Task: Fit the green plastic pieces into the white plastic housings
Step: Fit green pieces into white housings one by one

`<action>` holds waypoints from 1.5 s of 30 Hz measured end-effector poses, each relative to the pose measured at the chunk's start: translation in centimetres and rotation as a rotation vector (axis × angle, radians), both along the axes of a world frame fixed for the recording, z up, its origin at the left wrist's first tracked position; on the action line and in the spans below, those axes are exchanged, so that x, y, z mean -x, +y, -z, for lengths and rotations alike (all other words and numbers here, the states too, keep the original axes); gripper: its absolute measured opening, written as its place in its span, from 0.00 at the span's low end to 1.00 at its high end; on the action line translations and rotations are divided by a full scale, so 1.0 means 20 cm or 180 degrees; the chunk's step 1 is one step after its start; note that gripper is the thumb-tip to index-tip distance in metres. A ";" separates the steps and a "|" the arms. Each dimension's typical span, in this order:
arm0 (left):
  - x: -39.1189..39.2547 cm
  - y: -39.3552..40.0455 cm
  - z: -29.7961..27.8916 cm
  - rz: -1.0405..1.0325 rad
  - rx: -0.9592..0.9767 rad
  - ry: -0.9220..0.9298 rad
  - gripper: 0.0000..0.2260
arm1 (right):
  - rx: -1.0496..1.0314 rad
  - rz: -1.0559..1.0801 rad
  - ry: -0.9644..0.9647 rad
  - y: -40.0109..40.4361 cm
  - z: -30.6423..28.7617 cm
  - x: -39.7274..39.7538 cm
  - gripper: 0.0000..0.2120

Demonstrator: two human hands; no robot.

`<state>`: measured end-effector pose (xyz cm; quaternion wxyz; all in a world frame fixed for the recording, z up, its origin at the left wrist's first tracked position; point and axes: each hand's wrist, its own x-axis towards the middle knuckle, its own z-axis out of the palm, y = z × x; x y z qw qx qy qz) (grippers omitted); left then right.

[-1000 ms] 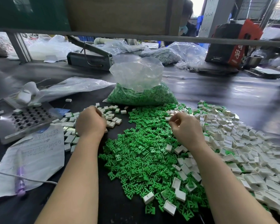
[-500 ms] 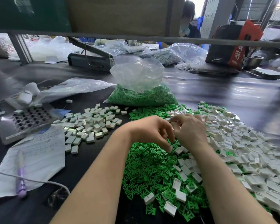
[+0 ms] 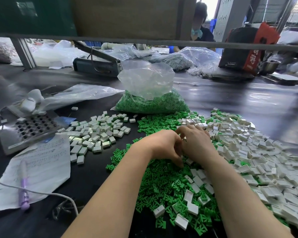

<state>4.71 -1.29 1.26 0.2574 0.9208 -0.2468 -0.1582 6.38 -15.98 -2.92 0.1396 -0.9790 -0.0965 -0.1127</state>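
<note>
A wide heap of loose green plastic pieces (image 3: 163, 188) lies in front of me, mixed with some white housings (image 3: 193, 208). A bigger heap of white housings (image 3: 265, 160) spreads to the right. My left hand (image 3: 163, 146) hangs over the green heap, its curled fingertips pinching among the green pieces. My right hand (image 3: 196, 143) is right beside it, back towards me, with its fingers curled round a small white housing that is mostly hidden. The two hands touch at the fingers.
A separate pile of white housings (image 3: 96, 134) lies to the left, beside a metal block with holes (image 3: 29, 131) and a written sheet with a purple pen (image 3: 24, 189). A plastic bag of green pieces (image 3: 151, 103) stands behind. Another person sits at the far side.
My left hand came from the left pile of housings across to my right hand and now dips into the green heap. My right hand stayed over the heap and sank slightly.
</note>
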 end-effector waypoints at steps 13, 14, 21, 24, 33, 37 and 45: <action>0.00 -0.02 0.01 -0.0211 0.0137 0.0126 0.07 | -0.0368 -0.0084 0.0111 0.00 -0.01 0.00 0.12; 0.00 -0.01 0.02 -0.0256 0.0175 0.0122 0.06 | -0.0419 -0.0061 0.0072 0.00 -0.01 0.00 0.10; -0.03 0.06 0.03 -0.0664 0.0805 0.0116 0.08 | -0.0705 0.0115 -0.0076 -0.02 -0.01 0.01 0.02; -0.04 0.11 0.02 -0.0901 0.1601 0.0261 0.07 | -0.1015 0.0176 -0.0189 -0.03 -0.02 0.02 0.02; -0.06 0.15 0.01 -0.1014 0.2797 0.0295 0.07 | -0.3995 -0.0313 0.0360 -0.04 -0.08 0.04 0.11; -0.06 0.16 0.01 -0.1040 0.2858 0.0316 0.07 | -0.4337 -0.0421 0.0556 -0.04 -0.11 0.06 0.06; -0.05 0.13 0.00 -0.1121 0.3170 0.0483 0.06 | -0.4805 -0.0750 0.0770 -0.03 -0.11 0.06 0.11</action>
